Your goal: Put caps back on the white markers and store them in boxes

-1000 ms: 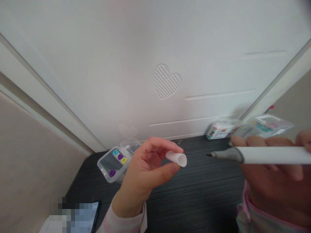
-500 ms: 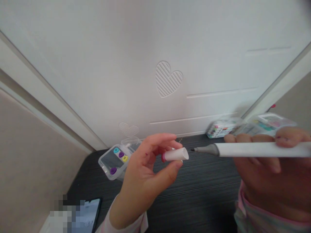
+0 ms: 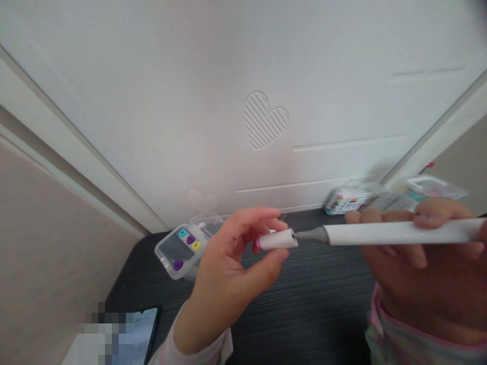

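My left hand (image 3: 228, 274) pinches a small white pen cap (image 3: 276, 240) with a pink end between thumb and fingers. My right hand (image 3: 426, 274) grips a long white marker (image 3: 395, 233) lying level, its grey tip pointing left. The marker's tip sits just inside the open mouth of the cap. Both hands hover above a dark striped floor (image 3: 312, 304), in front of a white panel with embossed hearts (image 3: 264, 119).
A clear plastic case (image 3: 182, 249) with round coloured caps showing lies on the floor at left. A clear box of coloured markers (image 3: 350, 199) and another clear case (image 3: 429, 187) sit at the far right by the panel. A phone (image 3: 137, 332) lies at lower left.
The marker moved left and the cap turned its open end toward it. The gap closed, and the grey tip has entered the cap's mouth.
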`<state>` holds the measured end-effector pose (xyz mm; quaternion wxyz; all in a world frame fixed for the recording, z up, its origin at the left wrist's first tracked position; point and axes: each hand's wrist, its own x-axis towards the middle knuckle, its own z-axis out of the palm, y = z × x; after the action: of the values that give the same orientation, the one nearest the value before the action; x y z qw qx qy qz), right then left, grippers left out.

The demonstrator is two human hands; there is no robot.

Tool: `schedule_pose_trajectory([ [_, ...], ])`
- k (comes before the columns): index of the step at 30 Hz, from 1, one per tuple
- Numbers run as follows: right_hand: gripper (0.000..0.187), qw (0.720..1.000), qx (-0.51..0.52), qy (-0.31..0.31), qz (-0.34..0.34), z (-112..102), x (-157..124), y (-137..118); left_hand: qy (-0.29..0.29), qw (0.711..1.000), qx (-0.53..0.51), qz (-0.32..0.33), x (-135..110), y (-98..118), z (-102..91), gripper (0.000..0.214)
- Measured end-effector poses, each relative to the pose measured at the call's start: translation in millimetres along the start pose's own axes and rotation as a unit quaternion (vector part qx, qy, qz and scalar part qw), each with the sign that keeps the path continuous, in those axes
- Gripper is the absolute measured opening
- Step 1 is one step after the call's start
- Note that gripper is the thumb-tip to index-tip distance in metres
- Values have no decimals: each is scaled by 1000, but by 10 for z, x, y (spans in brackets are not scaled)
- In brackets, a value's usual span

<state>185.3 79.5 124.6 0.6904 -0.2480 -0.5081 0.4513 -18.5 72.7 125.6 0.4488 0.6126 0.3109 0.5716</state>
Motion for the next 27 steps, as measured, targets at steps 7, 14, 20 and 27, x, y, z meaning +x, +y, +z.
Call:
schedule_pose_trajectory([
  [7, 25, 1000, 15, -13, 0, 49, -6, 15, -8, 998, 60, -19, 0, -9, -12, 31],
  [14, 19, 999, -9, -45, 26, 120, -25, 16, 0, 992, 124, -13, 33, 16, -18, 21],
  [20, 15, 996, -6, -59, 65, 143, -11, 110, 13, 990, 137, -16, 53, 10, -40, 16],
  [27, 15, 993, -34, -62, 92, 163, -31, 195, 57, 989, 135, 3, 59, 5, -34, 15],
])
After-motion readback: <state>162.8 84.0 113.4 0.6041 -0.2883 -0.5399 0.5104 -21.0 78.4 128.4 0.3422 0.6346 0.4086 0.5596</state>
